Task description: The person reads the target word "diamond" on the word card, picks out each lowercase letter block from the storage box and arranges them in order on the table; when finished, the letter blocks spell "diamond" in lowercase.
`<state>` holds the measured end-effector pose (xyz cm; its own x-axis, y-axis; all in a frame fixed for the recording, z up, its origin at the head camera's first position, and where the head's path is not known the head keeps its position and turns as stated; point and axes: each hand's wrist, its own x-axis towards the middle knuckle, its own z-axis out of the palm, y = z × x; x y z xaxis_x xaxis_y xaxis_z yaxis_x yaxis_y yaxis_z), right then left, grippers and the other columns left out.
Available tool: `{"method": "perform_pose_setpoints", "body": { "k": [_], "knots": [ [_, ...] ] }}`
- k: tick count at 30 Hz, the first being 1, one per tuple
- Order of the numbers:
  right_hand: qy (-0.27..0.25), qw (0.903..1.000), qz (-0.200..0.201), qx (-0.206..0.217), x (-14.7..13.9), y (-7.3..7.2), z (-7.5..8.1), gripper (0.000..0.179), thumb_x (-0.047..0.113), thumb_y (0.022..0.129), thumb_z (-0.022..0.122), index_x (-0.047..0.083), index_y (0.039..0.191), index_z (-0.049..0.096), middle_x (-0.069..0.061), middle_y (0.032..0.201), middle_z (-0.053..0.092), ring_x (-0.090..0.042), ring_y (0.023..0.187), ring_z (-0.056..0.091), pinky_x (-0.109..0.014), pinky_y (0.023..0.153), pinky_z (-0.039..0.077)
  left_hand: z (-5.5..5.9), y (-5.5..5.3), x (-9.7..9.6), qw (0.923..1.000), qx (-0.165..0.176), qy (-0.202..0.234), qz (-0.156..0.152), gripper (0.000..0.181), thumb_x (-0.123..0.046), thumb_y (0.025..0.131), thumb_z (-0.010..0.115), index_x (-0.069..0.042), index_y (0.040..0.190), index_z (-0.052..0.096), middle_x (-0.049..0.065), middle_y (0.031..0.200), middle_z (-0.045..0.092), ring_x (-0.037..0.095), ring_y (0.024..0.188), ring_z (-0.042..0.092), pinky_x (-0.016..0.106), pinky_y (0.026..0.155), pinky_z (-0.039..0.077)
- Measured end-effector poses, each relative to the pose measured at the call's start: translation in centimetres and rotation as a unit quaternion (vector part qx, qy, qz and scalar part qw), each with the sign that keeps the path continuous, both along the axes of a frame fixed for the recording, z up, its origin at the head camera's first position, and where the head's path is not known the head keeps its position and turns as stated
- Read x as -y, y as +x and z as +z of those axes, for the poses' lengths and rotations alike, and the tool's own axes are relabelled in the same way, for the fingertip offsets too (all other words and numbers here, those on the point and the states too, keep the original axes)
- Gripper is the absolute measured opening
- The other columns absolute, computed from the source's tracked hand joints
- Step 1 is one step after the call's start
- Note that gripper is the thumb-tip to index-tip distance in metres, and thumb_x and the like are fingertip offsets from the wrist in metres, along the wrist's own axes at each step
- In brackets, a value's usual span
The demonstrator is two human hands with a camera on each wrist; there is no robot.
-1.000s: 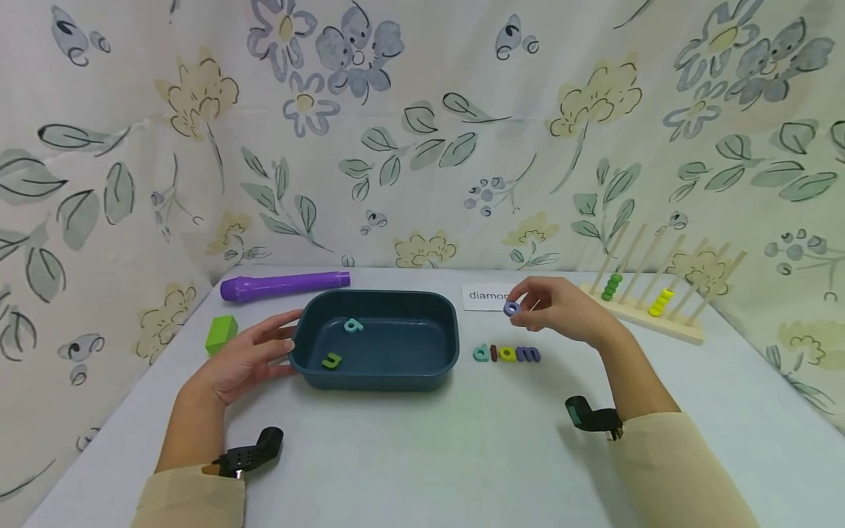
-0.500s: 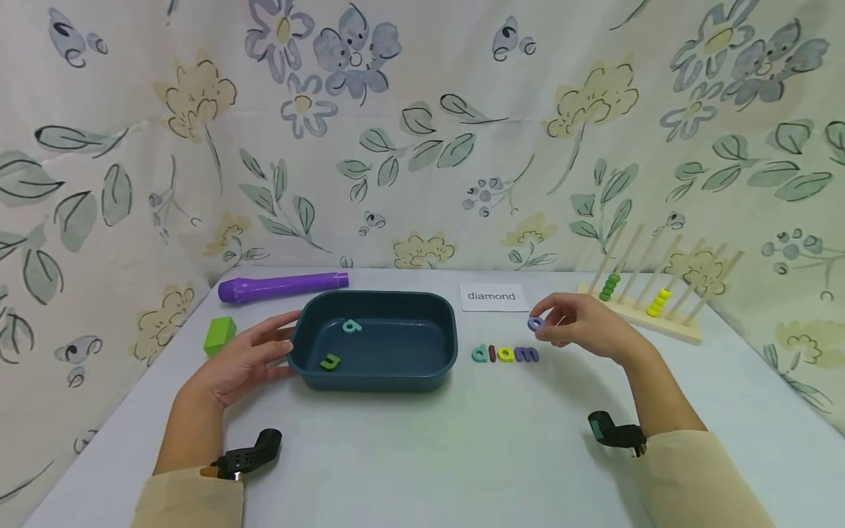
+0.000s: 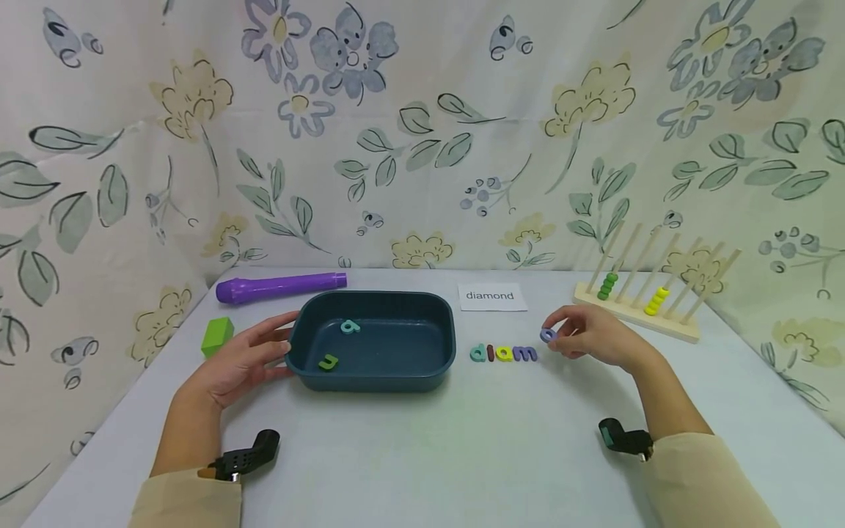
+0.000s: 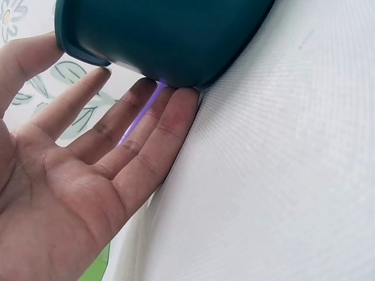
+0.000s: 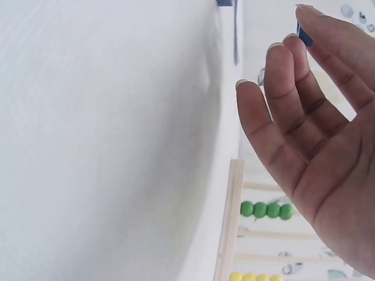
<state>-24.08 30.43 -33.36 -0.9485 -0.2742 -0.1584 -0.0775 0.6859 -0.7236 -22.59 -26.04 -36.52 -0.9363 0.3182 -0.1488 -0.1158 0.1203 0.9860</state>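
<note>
Toward the table's (image 3: 422, 455) right edge, right fingers (image 5: 281, 76) pinch one blue letter (image 3: 548, 335) beside four letters (image 3: 505, 354); spread left fingers (image 4: 170, 126) touch one tray (image 3: 372, 383).

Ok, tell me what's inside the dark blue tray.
The tray holds a teal letter and, closer to its near wall, a green letter. That wall's inner face is hidden, as is the floor beneath the letters.

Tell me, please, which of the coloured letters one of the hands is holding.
The ring-shaped, bluish-purple letter o, pinched by the right hand; four colourful letters lie on the white table, two greenish letters inside the dark teal rectangular tray.
</note>
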Motion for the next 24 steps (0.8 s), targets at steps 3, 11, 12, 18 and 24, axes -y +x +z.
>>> {"method": "perform_pose_setpoints", "body": {
  "k": [3,11,12,18,24],
  "knots": [
    [-0.004,0.9997,-0.001,0.023,-0.2,-0.1,-0.5,0.036,0.021,0.095,0.074,0.007,0.127,0.064,-0.011,0.102,0.064,-0.024,0.087,0.064,-0.034,0.081,0.06,-0.1,-0.1,0.0,1.0,-0.001,0.001,-0.002,0.067,-0.023,0.105,0.06,-0.018,0.164,0.029,0.023,0.165,0.027,0.006,0.118,0.064,0.036,0.098,0.059],
    [0.019,0.9973,0.007,0.071,0.0,-0.5,-1.1,0.033,0.015,0.093,0.073,0.006,0.123,0.064,-0.01,0.095,0.063,-0.024,0.084,0.061,-0.033,0.075,0.057,-0.1,-0.2,0.0,1.0,0.002,0.005,-0.006,0.068,-0.023,0.105,0.06,-0.018,0.164,0.029,0.023,0.166,0.027,0.007,0.118,0.064,0.036,0.099,0.059],
    [0.026,0.997,0.01,0.072,0.0,-0.6,-1.1,0.032,0.014,0.092,0.073,0.006,0.121,0.064,-0.01,0.093,0.062,-0.024,0.082,0.061,-0.033,0.073,0.055,-0.1,-0.2,0.0,1.0,0.003,0.005,-0.006,0.068,-0.023,0.105,0.06,-0.018,0.164,0.029,0.023,0.166,0.026,0.007,0.118,0.064,0.036,0.099,0.059],
    [0.061,0.9948,0.023,0.079,0.4,-1.2,-1.0,0.031,0.014,0.091,0.075,0.007,0.119,0.064,-0.007,0.089,0.06,-0.021,0.076,0.057,-0.032,0.069,0.05,-0.1,-0.2,0.2,1.0,0.0,0.0,-0.007,0.068,-0.024,0.105,0.059,-0.019,0.165,0.027,0.023,0.167,0.025,0.005,0.118,0.063,0.036,0.099,0.059],
    [0.079,0.9927,0.023,0.089,0.6,-1.4,-0.9,0.033,0.014,0.09,0.076,0.008,0.12,0.065,-0.006,0.089,0.059,-0.021,0.075,0.057,-0.033,0.069,0.049,-0.2,-0.2,0.3,1.0,-0.001,0.001,-0.009,0.068,-0.024,0.105,0.06,-0.019,0.165,0.028,0.023,0.167,0.025,0.005,0.119,0.063,0.037,0.099,0.058]
  ]
}}
